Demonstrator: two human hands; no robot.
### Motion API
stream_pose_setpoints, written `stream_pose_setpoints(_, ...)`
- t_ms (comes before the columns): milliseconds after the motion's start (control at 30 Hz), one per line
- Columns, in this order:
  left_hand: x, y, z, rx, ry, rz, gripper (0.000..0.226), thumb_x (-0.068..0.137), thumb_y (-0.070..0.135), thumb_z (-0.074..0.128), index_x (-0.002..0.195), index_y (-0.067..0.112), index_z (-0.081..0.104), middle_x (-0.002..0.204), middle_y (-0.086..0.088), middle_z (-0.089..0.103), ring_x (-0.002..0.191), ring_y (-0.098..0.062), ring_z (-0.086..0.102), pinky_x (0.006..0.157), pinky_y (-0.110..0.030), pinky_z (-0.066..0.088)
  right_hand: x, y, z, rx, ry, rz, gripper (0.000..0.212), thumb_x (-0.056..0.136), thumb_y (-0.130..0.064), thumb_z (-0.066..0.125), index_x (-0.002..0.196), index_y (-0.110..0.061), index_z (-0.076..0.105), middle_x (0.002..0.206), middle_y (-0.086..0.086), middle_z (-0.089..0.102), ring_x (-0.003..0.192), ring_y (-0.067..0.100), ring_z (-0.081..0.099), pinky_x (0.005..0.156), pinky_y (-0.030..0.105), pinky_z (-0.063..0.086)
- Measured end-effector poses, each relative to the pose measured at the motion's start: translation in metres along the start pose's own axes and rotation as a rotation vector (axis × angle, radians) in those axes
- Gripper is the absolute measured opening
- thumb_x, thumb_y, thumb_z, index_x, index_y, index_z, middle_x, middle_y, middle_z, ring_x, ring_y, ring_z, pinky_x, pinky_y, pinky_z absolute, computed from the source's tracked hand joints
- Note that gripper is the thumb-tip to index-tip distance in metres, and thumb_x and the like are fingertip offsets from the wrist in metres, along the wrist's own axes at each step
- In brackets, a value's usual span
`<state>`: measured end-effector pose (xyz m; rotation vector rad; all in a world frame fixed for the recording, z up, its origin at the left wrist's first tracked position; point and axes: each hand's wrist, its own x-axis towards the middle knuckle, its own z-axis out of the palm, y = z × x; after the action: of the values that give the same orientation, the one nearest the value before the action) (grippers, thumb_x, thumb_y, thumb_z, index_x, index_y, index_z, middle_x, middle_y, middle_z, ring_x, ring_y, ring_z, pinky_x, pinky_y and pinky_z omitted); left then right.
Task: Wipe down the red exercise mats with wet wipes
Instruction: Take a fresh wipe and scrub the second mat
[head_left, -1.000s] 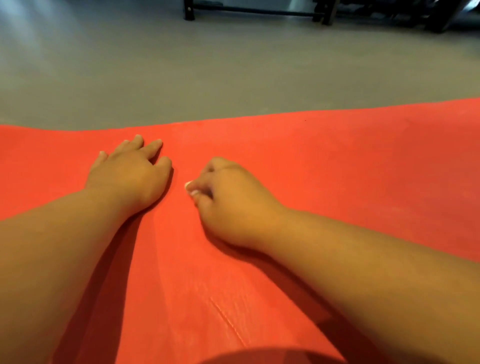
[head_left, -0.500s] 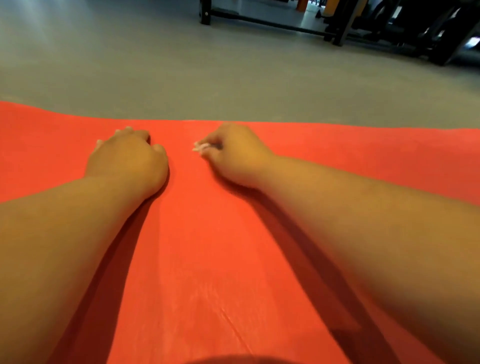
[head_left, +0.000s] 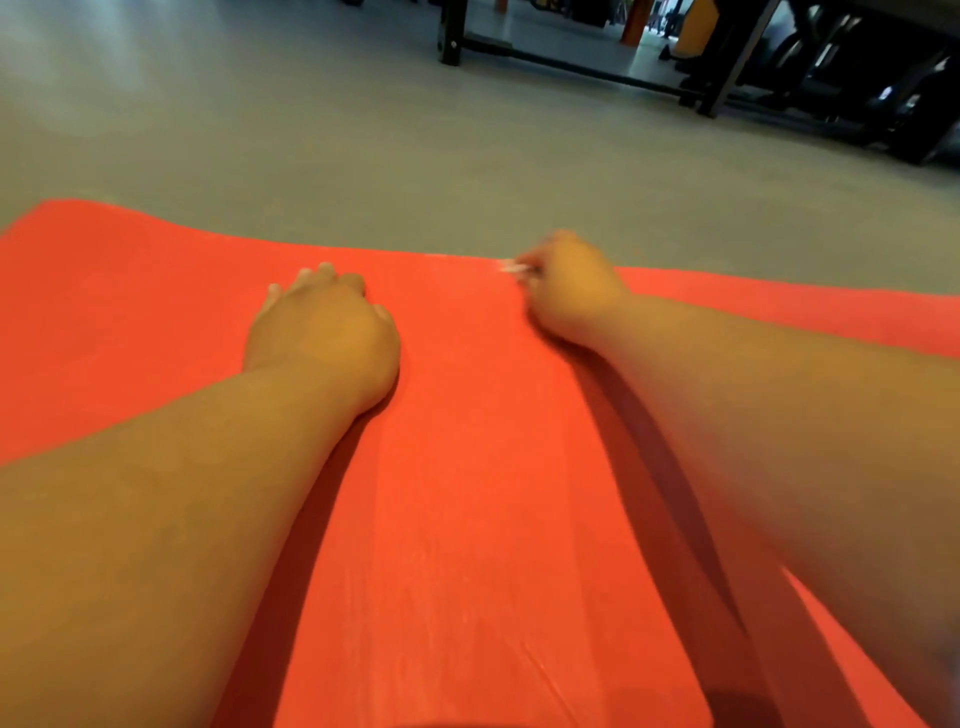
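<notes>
A red exercise mat (head_left: 467, 467) lies on the floor and fills the lower part of the head view. My left hand (head_left: 322, 327) rests on the mat, fingers bent downward against it, holding nothing I can see. My right hand (head_left: 571, 286) is at the mat's far edge, its fingers curled round a small white wet wipe (head_left: 511, 268), of which only a scrap shows past the fingertips. The right hand and arm are blurred. A lighter streaked band runs down the mat between my arms.
Grey floor (head_left: 363, 130) stretches beyond the mat. Black metal frame legs (head_left: 452, 47) and dark gym machines (head_left: 857, 93) stand at the back right. The mat's far left corner (head_left: 57, 208) is rounded.
My right hand has slid away from me with the wipe, from the mat's middle to its far edge. My left hand stays pressed on the mat, fingers more bent. The camera has tilted up.
</notes>
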<state>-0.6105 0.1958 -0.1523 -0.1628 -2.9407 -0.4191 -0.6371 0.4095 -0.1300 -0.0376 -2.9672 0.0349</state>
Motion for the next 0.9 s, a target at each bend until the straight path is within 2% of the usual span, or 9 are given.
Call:
stream_pose_setpoints(100, 0.002, 0.001, 0.003, 0.010, -0.016, 0.008, 0.040, 0.093, 0.020, 0.033, 0.125, 0.005, 0.052, 0.145, -0.017, 0.039, 0.135, -0.031, 0.033, 0.113, -0.045, 0.020, -0.008, 0.030, -0.011, -0.229, -0.078, 0.413, 0.028, 0.088, -0.008, 0.049, 0.107, 0.002, 0.066, 0.115, 0.022, 0.063, 0.111, 0.036, 0.057, 0.093, 0.038, 0.046)
stream_pose_setpoints(200, 0.002, 0.002, 0.002, 0.016, -0.018, -0.001, 0.039, 0.093, 0.020, 0.033, 0.123, 0.005, 0.053, 0.141, -0.017, 0.042, 0.133, -0.031, 0.035, 0.113, -0.046, 0.021, 0.011, -0.018, -0.001, -0.159, -0.027, 0.185, 0.028, 0.089, -0.009, 0.048, 0.108, 0.001, 0.066, 0.115, 0.021, 0.064, 0.111, 0.035, 0.058, 0.093, 0.037, 0.045)
stream_pose_setpoints(300, 0.001, 0.001, -0.001, 0.032, -0.031, 0.021, 0.039, 0.093, 0.020, 0.032, 0.121, 0.003, 0.053, 0.137, -0.018, 0.045, 0.130, -0.033, 0.037, 0.112, -0.047, 0.022, 0.016, -0.071, 0.010, 0.056, 0.029, -0.217, 0.025, 0.091, -0.013, 0.048, 0.104, -0.007, 0.069, 0.110, 0.018, 0.061, 0.104, 0.032, 0.056, 0.086, 0.033, 0.041)
stream_pose_setpoints(367, 0.000, -0.001, -0.002, 0.033, -0.042, 0.030, 0.039, 0.094, 0.020, 0.031, 0.123, 0.004, 0.052, 0.139, -0.017, 0.043, 0.131, -0.032, 0.036, 0.113, -0.046, 0.021, 0.014, -0.070, 0.006, 0.108, 0.020, -0.322, 0.026, 0.095, -0.016, 0.048, 0.109, -0.010, 0.069, 0.110, 0.017, 0.059, 0.103, 0.031, 0.054, 0.087, 0.035, 0.040)
stream_pose_setpoints(567, 0.001, -0.001, 0.002, 0.021, -0.037, 0.027, 0.039, 0.093, 0.018, 0.032, 0.126, 0.005, 0.050, 0.145, -0.015, 0.039, 0.136, -0.030, 0.032, 0.114, -0.045, 0.018, 0.000, 0.024, -0.011, -0.313, -0.134, 0.334, 0.030, 0.088, -0.012, 0.050, 0.110, 0.000, 0.065, 0.118, 0.022, 0.061, 0.114, 0.036, 0.055, 0.094, 0.038, 0.045)
stream_pose_setpoints(633, 0.001, 0.000, 0.001, 0.022, -0.034, 0.021, 0.039, 0.093, 0.017, 0.033, 0.125, 0.005, 0.050, 0.144, -0.015, 0.040, 0.136, -0.030, 0.032, 0.113, -0.045, 0.019, 0.004, 0.005, -0.003, -0.286, -0.076, 0.201, 0.029, 0.089, -0.012, 0.049, 0.109, 0.000, 0.066, 0.116, 0.021, 0.062, 0.113, 0.035, 0.055, 0.093, 0.036, 0.044)
stream_pose_setpoints(767, -0.003, 0.002, -0.002, 0.030, -0.037, 0.028, 0.038, 0.093, 0.017, 0.032, 0.122, 0.005, 0.052, 0.139, -0.016, 0.044, 0.132, -0.032, 0.035, 0.112, -0.046, 0.022, 0.005, -0.043, 0.005, 0.118, 0.011, -0.206, 0.028, 0.094, -0.015, 0.048, 0.115, -0.011, 0.068, 0.111, 0.017, 0.059, 0.106, 0.030, 0.055, 0.089, 0.032, 0.041)
stream_pose_setpoints(833, -0.003, 0.000, -0.003, 0.031, -0.040, 0.037, 0.038, 0.093, 0.017, 0.032, 0.123, 0.005, 0.052, 0.141, -0.016, 0.042, 0.133, -0.032, 0.034, 0.112, -0.045, 0.021, 0.002, -0.025, -0.001, 0.174, -0.041, -0.220, 0.029, 0.096, -0.018, 0.050, 0.121, -0.017, 0.065, 0.112, 0.016, 0.060, 0.105, 0.028, 0.056, 0.087, 0.030, 0.040)
stream_pose_setpoints(900, -0.005, 0.000, -0.003, 0.029, -0.042, 0.052, 0.039, 0.094, 0.017, 0.032, 0.125, 0.005, 0.050, 0.144, -0.015, 0.039, 0.135, -0.031, 0.032, 0.113, -0.045, 0.020, -0.003, 0.022, -0.008, 0.052, -0.066, -0.001, 0.030, 0.094, -0.015, 0.050, 0.120, -0.014, 0.066, 0.114, 0.018, 0.064, 0.106, 0.031, 0.059, 0.084, 0.030, 0.043)
